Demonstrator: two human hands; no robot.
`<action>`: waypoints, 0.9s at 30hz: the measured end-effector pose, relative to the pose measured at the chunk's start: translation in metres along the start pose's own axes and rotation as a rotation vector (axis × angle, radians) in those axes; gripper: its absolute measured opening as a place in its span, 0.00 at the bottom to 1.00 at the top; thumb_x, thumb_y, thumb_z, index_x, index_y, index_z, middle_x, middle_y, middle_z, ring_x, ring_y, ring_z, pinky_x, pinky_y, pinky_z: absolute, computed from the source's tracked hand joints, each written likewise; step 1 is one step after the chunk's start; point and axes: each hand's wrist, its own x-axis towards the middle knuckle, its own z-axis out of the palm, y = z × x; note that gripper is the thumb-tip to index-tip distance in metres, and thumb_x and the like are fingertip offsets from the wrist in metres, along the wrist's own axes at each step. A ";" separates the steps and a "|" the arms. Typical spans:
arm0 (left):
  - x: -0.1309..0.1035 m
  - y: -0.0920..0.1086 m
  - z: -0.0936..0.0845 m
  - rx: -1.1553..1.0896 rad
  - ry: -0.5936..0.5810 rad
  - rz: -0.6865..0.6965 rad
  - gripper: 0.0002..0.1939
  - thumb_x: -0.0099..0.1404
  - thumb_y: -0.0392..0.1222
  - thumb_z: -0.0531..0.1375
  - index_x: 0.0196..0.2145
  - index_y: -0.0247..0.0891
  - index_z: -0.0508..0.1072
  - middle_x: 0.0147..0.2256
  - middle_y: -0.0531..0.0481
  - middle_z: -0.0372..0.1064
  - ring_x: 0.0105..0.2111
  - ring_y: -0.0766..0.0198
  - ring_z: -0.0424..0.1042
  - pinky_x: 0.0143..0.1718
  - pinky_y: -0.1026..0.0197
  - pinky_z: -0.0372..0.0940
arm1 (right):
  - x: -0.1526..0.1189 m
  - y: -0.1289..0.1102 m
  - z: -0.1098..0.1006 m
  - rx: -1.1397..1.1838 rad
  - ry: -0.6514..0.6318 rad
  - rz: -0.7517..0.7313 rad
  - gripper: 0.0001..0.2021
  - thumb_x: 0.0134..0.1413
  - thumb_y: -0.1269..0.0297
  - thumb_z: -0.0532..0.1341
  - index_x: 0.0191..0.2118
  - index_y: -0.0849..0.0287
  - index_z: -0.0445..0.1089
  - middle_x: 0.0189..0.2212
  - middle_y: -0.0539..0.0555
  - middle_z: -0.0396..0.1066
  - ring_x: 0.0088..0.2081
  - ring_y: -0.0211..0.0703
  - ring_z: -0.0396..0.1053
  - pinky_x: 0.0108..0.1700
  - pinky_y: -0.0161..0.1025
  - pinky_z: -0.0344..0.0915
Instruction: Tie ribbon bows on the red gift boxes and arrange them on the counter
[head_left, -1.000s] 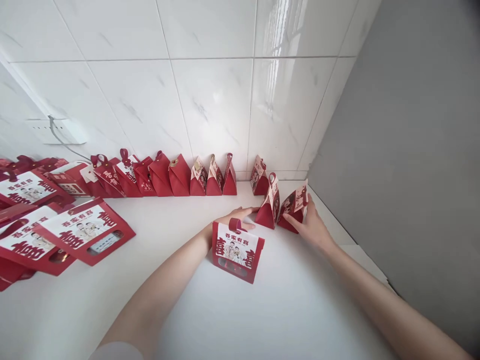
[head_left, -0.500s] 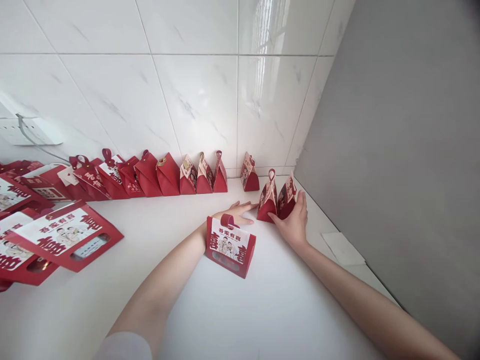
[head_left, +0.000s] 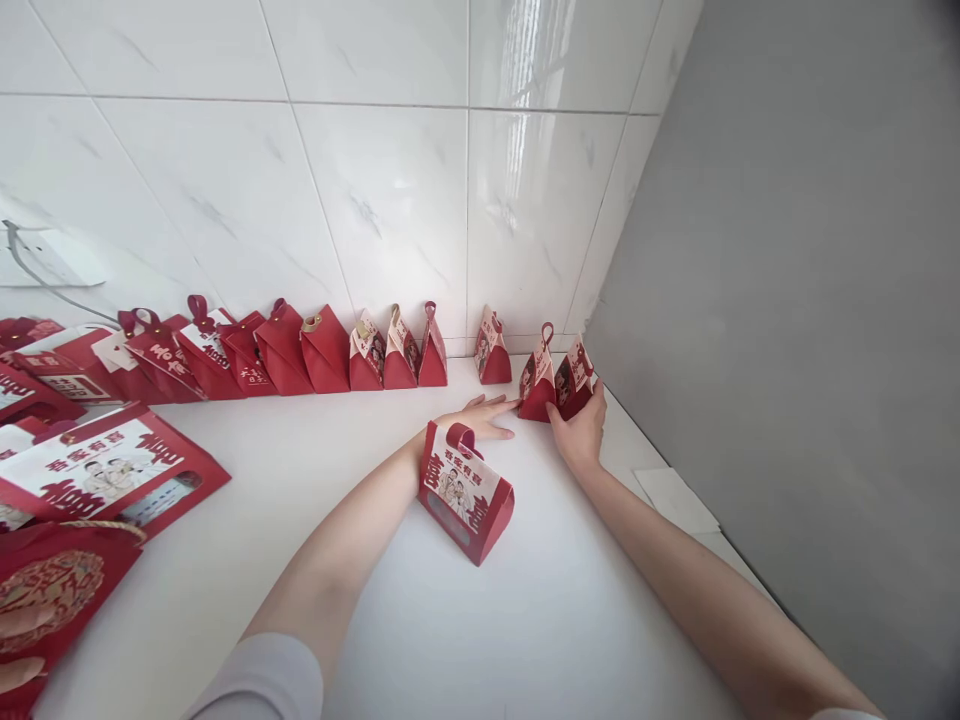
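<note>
Your right hand (head_left: 579, 432) is cupped round the rightmost of two small red gift boxes, the end box (head_left: 574, 377), with fingers against its near and right faces. Your left hand (head_left: 480, 415) lies flat and released on the bench (head_left: 570, 610), its fingertips just touching the base of the neighbouring box (head_left: 537, 373). Both boxes stand upright in the far corner, at about 1 o'clock from your view's centre, close beside the grey side panel (head_left: 810, 330).

To do this well, I'd judge you should slide the pair from the base, not the loop handles, so they stay upright and don't tip. Keep the left fingers as a stop on the 9 o'clock side while the right hand pushes from 3 o'clock, closing the gap evenly. Aim their backs toward the tiled wall (head_left: 390, 200), in line with the row of boxes (head_left: 322, 350) at 10 o'clock.

A larger window box (head_left: 466, 490) stands just beside your left wrist, at 6 o'clock from the pair; mind your forearm doesn't knock it.
</note>
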 end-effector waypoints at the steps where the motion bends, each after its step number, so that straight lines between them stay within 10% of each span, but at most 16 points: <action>1: 0.005 0.002 0.000 -0.004 -0.011 -0.012 0.45 0.57 0.64 0.64 0.67 0.51 0.57 0.70 0.44 0.47 0.71 0.39 0.37 0.68 0.37 0.36 | 0.004 0.003 0.000 0.003 0.006 -0.001 0.49 0.53 0.48 0.60 0.71 0.62 0.32 0.69 0.69 0.44 0.70 0.65 0.44 0.66 0.61 0.50; 10: 0.004 0.001 -0.011 -0.130 0.152 -0.059 0.42 0.61 0.54 0.62 0.68 0.41 0.54 0.68 0.43 0.51 0.67 0.50 0.52 0.69 0.52 0.46 | 0.062 0.011 0.040 0.099 -0.148 -0.095 0.43 0.48 0.52 0.65 0.66 0.67 0.48 0.62 0.68 0.61 0.62 0.55 0.62 0.61 0.46 0.61; 17: -0.075 -0.010 -0.033 -0.197 0.290 -0.244 0.34 0.58 0.56 0.63 0.58 0.36 0.69 0.59 0.36 0.64 0.59 0.43 0.65 0.61 0.47 0.60 | 0.076 -0.011 0.090 0.103 -0.315 -0.109 0.41 0.48 0.48 0.65 0.64 0.63 0.53 0.61 0.65 0.63 0.58 0.52 0.66 0.57 0.43 0.65; 27: -0.171 0.061 -0.045 -0.073 0.409 -0.383 0.20 0.63 0.48 0.59 0.52 0.43 0.73 0.56 0.45 0.68 0.54 0.50 0.70 0.53 0.49 0.68 | 0.068 -0.016 0.099 0.093 -0.223 -0.079 0.62 0.35 0.39 0.70 0.69 0.68 0.43 0.66 0.75 0.53 0.67 0.71 0.48 0.67 0.67 0.33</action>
